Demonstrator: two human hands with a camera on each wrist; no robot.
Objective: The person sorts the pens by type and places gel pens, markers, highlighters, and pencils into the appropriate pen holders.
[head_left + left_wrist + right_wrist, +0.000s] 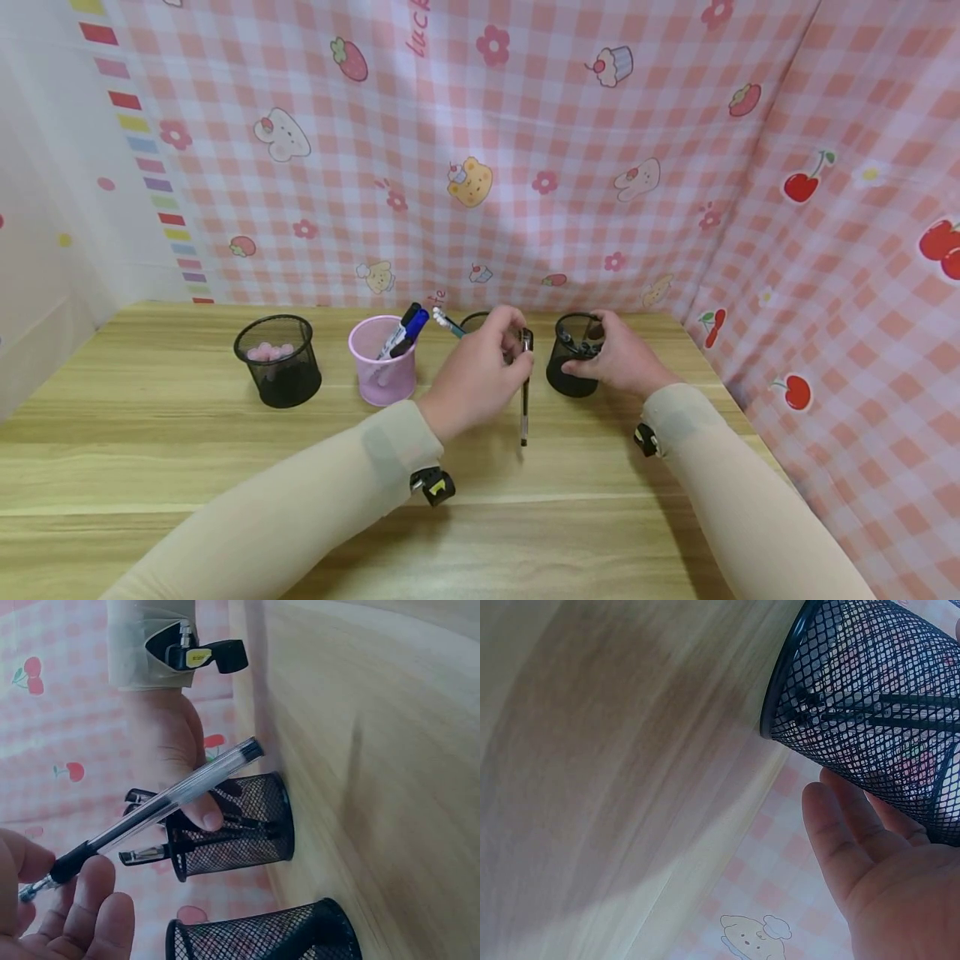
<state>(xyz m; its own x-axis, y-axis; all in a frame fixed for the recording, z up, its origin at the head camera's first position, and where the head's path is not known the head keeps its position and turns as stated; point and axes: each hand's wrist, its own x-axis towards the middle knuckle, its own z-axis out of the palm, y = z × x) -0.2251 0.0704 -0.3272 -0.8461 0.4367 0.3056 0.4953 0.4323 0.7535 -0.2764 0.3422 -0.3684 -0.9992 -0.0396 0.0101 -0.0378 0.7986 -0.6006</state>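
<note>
My left hand (pixel 480 371) pinches a clear-barrelled gel pen (pixel 176 796) with a black grip. The pen hangs tip up in front of the gap between two black mesh pen cups. My right hand (pixel 628 358) holds the rightmost black mesh cup (pixel 572 387), its thumb at the front rim and its fingers (pixel 838 832) along the far side. Several dark pens (pixel 146 855) stand inside that cup. Behind my left hand, a second black mesh cup (pixel 262 936) is mostly hidden in the head view. A teal stick with a white bumpy end (pixel 448 323) leans out beside it.
Left of my hands stands a pink cup (pixel 384 385) holding blue and black markers (pixel 405 332). Farther left, a black mesh cup (pixel 288 387) contains pink balls (pixel 270 352). Checked cloth (pixel 525 242) hangs behind and to the right of the wooden table (pixel 525 517).
</note>
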